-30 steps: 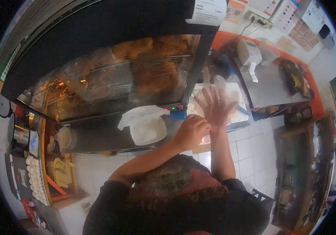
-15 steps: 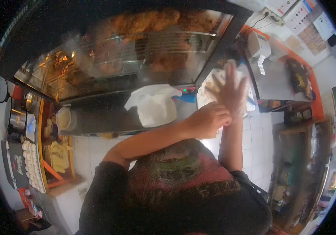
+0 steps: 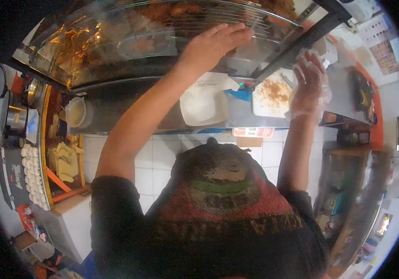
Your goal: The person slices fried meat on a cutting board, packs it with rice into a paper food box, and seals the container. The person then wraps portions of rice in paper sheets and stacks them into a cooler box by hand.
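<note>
My left hand (image 3: 215, 46), bare, is stretched out with straight fingers at the front of the glass display case (image 3: 134, 58); whether it touches the glass I cannot tell. A clear plastic glove covers my right hand (image 3: 310, 83), which is raised with its fingers extended and holds nothing I can see. It hovers beside the right edge of a white cutting board (image 3: 269, 100) strewn with brown crumbs. Below my left wrist, an open white container lined with paper (image 3: 204, 109) stands on the dark counter. Blue material (image 3: 240, 94) lies between the container and the board.
Browned food fills the case behind the glass. A whitish tub (image 3: 76, 111) stands at the counter's left end. Stacked eggs (image 3: 33, 176) and a metal pot (image 3: 16, 116) are farther left. A white device (image 3: 327, 49) sits at the right, above wooden shelving (image 3: 350, 186).
My left hand has let go of the right wrist area and moved up and left to the case. The gloved right hand has shifted right. My view has moved closer to the counter.
</note>
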Available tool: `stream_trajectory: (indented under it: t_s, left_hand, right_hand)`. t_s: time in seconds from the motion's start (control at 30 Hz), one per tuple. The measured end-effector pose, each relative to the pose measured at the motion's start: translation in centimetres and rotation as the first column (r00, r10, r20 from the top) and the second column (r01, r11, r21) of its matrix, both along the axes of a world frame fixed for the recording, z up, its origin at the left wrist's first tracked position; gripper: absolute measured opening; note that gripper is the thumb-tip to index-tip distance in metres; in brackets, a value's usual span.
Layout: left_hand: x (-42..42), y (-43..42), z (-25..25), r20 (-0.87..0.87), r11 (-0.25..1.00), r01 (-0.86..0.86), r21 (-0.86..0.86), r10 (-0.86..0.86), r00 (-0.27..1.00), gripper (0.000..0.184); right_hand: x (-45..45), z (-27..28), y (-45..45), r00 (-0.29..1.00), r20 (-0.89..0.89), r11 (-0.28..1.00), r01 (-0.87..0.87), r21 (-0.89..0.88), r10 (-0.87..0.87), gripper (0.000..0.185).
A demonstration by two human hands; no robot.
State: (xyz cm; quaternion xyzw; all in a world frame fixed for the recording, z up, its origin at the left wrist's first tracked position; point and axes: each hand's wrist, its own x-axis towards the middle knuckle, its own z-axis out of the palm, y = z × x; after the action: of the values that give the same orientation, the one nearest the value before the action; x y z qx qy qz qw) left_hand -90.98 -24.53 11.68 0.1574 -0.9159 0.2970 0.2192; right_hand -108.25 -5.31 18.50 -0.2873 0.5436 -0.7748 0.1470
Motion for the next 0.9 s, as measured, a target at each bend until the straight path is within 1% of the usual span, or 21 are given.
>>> stream_trajectory:
  t_s: [0.03,0.07,0.1,0.13,0.17,0.2,0.23,0.27,0.3,0.33,0.4,0.43,0.47,0.5,0.53,0.57,0.63,0.7,0.73,0.83,0.9]
  left_hand:
    - [1.1,-0.1,-0.1,0.0,1.0,-0.002,0.009,0.002,1.0,0.073]
    - [2.3,-0.3,-0.2,-0.03,0.999,-0.047,-0.022,0.046,0.998,0.07]
    - [3.5,-0.4,-0.4,-0.061,0.994,-0.092,-0.051,0.089,0.994,0.068]
    - [4.6,-0.2,-0.5,-0.06,0.995,-0.089,-0.044,0.087,0.994,0.068]
    - [5.7,0.1,-0.5,-0.129,0.99,-0.125,0.071,0.133,0.983,0.067]
    - [6.7,0.6,-0.7,-0.195,0.971,-0.15,0.188,0.186,0.963,0.066]
    - [7.7,1.0,-1.2,-0.204,0.97,-0.145,0.193,0.184,0.962,0.066]
    - [8.5,1.2,-1.6,-0.257,0.947,-0.164,0.276,0.237,0.937,0.068]
    - [9.0,1.5,-1.8,-0.308,0.916,-0.174,0.361,0.293,0.905,0.069]
    - [9.3,2.1,-1.9,-0.33,0.913,-0.174,0.369,0.304,0.893,0.069]
    - [9.7,3.0,-2.0,-0.382,0.804,-0.285,0.521,0.519,0.765,0.069]
    - [10.0,3.1,-2.4,-0.452,0.798,-0.23,0.557,0.523,0.722,0.071]
    - [10.4,3.0,-2.9,-0.463,0.789,-0.228,0.571,0.538,0.704,0.071]
    - [11.0,2.8,-3.3,-0.548,0.817,-0.153,0.555,0.498,0.672,0.072]
    - [11.4,2.8,-3.8,-0.624,0.843,-0.079,0.533,0.454,0.635,0.072]
    - [11.8,2.9,-3.6,-0.631,0.839,-0.075,0.54,0.462,0.623,0.072]
    - [12.6,3.2,-2.8,-0.57,0.842,-0.063,0.535,0.415,0.71,0.074]
    - [12.0,3.3,-3.1,-0.55,0.833,-0.047,0.552,0.406,0.73,0.075]
    - [11.7,3.3,-3.6,-0.521,0.82,-0.03,0.572,0.391,0.759,0.076]
    - [10.9,2.4,-5.3,-0.476,0.801,-0.084,0.593,0.432,0.766,0.079]
    - [10.9,2.5,-4.7,-0.45,0.793,-0.1,0.601,0.439,0.778,0.08]
  right_hand:
    - [-0.2,0.0,-0.5,1.0,-0.016,1.0,-0.007,0.004,0.007,0.044]
    - [0.3,0.1,-1.0,1.0,-0.015,1.0,-0.006,0.013,0.007,0.044]
    - [0.9,0.5,-1.5,0.998,-0.069,1.0,-0.012,0.014,0.013,0.043]
    - [1.3,0.7,-2.0,0.992,-0.123,1.0,-0.015,0.013,0.017,0.041]
    - [1.0,0.6,-3.0,0.991,-0.101,0.994,-0.096,-0.043,0.091,0.04]
    - [1.5,0.5,-3.6,0.99,-0.107,0.995,-0.092,-0.037,0.087,0.04]
    - [2.4,0.5,-4.5,0.986,-0.123,0.989,-0.12,-0.09,0.109,0.043]
    - [3.2,1.0,-5.6,0.979,-0.154,0.976,-0.156,-0.152,0.133,0.047]
    - [4.1,1.9,-6.5,0.977,-0.117,0.983,-0.181,-0.033,0.176,0.045]
    - [5.4,2.0,-7.0,0.961,-0.139,0.967,-0.249,-0.048,0.24,0.045]
    - [7.6,1.9,-8.6,0.898,-0.142,0.899,-0.43,-0.084,0.416,0.047]
    - [9.0,2.3,-9.4,0.887,-0.162,0.892,-0.447,-0.062,0.433,0.047]
    - [10.3,2.7,-10.0,0.887,-0.244,0.92,-0.388,0.061,0.391,0.04]
    - [11.6,3.1,-10.5,0.874,-0.33,0.933,-0.313,0.178,0.357,0.033]
    - [12.4,3.7,-11.3,0.872,-0.373,0.943,-0.25,0.219,0.318,0.032]
    - [12.6,4.5,-12.1,0.886,-0.363,0.952,-0.226,0.207,0.289,0.032]
    - [12.5,6.6,-14.3,0.942,-0.229,0.968,-0.23,0.101,0.247,0.03]
    - [12.2,8.3,-16.4,0.972,-0.084,0.975,-0.22,0.026,0.221,0.029]
    - [12.0,9.2,-17.3,0.978,-0.008,0.978,-0.209,0.0,0.209,0.029]
    - [11.9,10.2,-19.4,0.97,0.175,0.985,-0.166,-0.045,0.171,0.027]
    - [11.7,10.6,-20.3,0.951,0.275,0.989,-0.13,-0.064,0.143,0.026]
